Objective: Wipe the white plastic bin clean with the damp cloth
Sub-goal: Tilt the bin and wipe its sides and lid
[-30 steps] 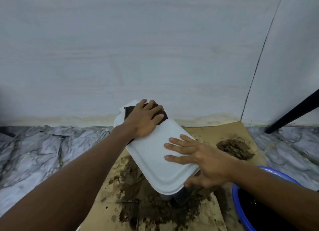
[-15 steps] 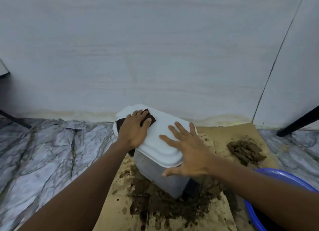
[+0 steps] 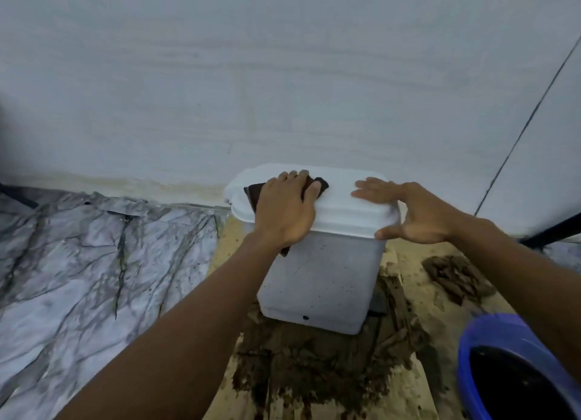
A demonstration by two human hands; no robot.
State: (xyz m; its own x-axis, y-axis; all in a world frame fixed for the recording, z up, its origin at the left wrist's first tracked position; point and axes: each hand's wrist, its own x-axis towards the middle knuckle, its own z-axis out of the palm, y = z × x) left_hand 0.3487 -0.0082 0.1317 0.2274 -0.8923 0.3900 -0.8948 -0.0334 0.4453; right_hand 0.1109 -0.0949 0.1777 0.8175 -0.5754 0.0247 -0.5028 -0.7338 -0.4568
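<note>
Flat-fingered, the left hand [image 3: 284,212] pressed the damp cloth [image 3: 321,184] on the bin lid [image 3: 341,199], which ran frame-right under the splayed right hand [image 3: 415,212].

Home floor corner: marble tiles [image 3: 78,278], plain wall [image 3: 283,74], blue basin [image 3: 490,328].

A white plastic bin [image 3: 320,281] has a brighter white lid [image 3: 339,196]. Its front face looks greyish and carries one small black dot. Under the left hand [image 3: 284,212] lies a dark brown cloth [image 3: 253,195]. Left of that hand, the floor [image 3: 78,262] is pale grey in a marble pattern with dark veins. Below both hands, tan cardboard [image 3: 224,247] is blotched with dark brown mud [image 3: 301,366]. Below the right hand [image 3: 418,212] sits a brown clump [image 3: 456,278], and lower still a bright blue basin [image 3: 478,334], black inside. Beyond the hands, the wall [image 3: 283,74] is pale grey with a yellowish band along its foot.
</note>
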